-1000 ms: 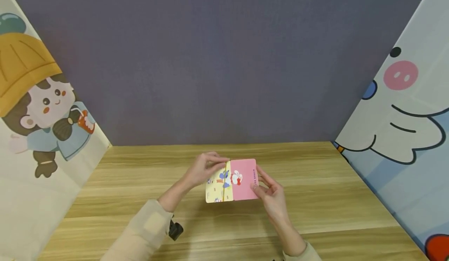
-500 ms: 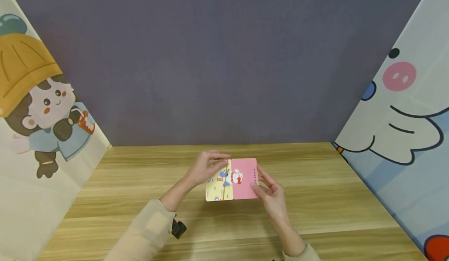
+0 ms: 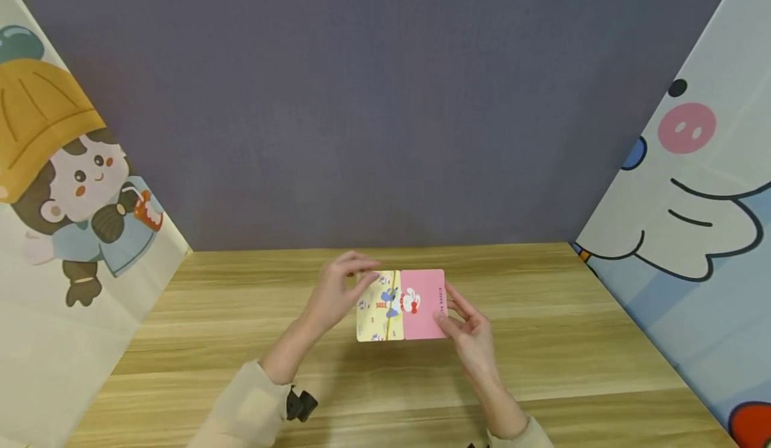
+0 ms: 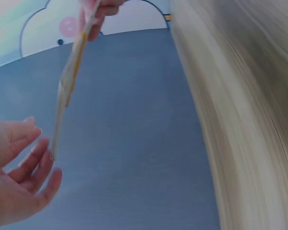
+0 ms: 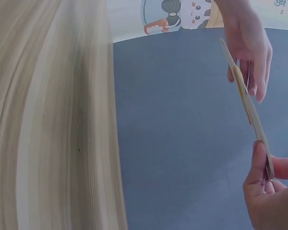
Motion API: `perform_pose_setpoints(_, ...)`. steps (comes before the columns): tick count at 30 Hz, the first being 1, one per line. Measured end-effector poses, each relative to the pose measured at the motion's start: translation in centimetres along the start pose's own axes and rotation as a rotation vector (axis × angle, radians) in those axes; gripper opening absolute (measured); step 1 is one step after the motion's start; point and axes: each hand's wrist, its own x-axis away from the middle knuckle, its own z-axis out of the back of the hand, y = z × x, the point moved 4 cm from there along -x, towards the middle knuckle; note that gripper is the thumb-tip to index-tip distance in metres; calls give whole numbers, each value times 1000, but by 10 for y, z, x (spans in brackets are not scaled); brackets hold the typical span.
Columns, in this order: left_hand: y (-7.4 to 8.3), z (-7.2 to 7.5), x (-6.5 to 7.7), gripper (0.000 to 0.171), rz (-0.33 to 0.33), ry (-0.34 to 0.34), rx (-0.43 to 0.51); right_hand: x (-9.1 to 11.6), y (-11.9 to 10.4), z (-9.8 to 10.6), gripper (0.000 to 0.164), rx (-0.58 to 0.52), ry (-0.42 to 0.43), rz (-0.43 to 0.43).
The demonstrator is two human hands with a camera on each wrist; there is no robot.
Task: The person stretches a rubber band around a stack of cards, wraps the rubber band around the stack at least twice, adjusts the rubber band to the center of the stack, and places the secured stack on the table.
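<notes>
A small notebook (image 3: pixel 423 307) is held up over the table, its yellow patterned half on the left and its pink half with a white rabbit on the right. A thin gold-yellow band (image 3: pixel 391 314) runs down the yellow half. My right hand (image 3: pixel 474 341) pinches the pink end, thumb on the front face and fingers behind. At the upper left of the yellow half is my left hand (image 3: pixel 337 290), thumb and fingers spread apart. In the left wrist view the notebook's edge (image 4: pixel 56 139) reaches between that hand's thumb and fingers, with the fingertips right at it.
The wood-grain table (image 3: pixel 241 341) lies beneath both hands. Behind it rises a dark grey-blue panel (image 3: pixel 379 113). Cartoon-printed walls (image 3: pixel 36 341) flank the table on both sides. A black device (image 3: pixel 301 406) sits at the left sleeve's cuff.
My left hand has come off the band near the notebook's middle and moved left, its fingers parting. The band stands further right. The notebook, in my right hand, has shifted slightly right and up.
</notes>
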Motion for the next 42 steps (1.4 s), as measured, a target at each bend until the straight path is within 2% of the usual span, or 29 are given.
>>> perform_pose_setpoints(1,3,2,2,15,-3,27,-13,5,-16,-7,58,11,25,-32)
perform_pose_setpoints(3,9,7,7,15,3,75,-31,13,-45,-21,57,29,42,-36)
perform_pose_setpoints(5,14,10,12,15,5,120,-32,12,-48,-20,56,-40,-22,42)
perform_pose_setpoints(7,17,11,17,14,4,144,-14,2,-23,-5,57,-59,-64,103)
perform_pose_setpoints(9,20,11,24,13,-3,164,8,-10,8,12,58,-66,-86,125)
perform_pose_setpoints(12,23,9,34,12,-16,189,40,-28,59,38,62,-43,-45,90)
perform_pose_setpoints(14,24,7,41,12,-12,206,60,-33,70,45,63,-58,-21,68)
perform_pose_setpoints(20,25,-3,58,10,26,249,138,-39,72,46,64,-130,4,48)
perform_pose_setpoints(25,21,-15,68,8,71,279,208,-44,70,47,63,-123,3,57)
perform_pose_setpoints(33,11,-38,81,7,254,302,380,-55,74,49,63,-141,3,86)
perform_pose_setpoints(36,6,-47,83,9,344,308,467,-57,76,49,63,-130,1,91)
perform_pose_setpoints(38,1,-55,85,13,380,315,535,-58,77,49,62,-126,-1,97)
perform_pose_setpoints(39,-2,-59,86,15,387,324,566,-59,77,49,62,-127,-3,99)
perform_pose_setpoints(42,-23,-74,91,12,325,360,660,-60,79,48,62,-144,-12,103)
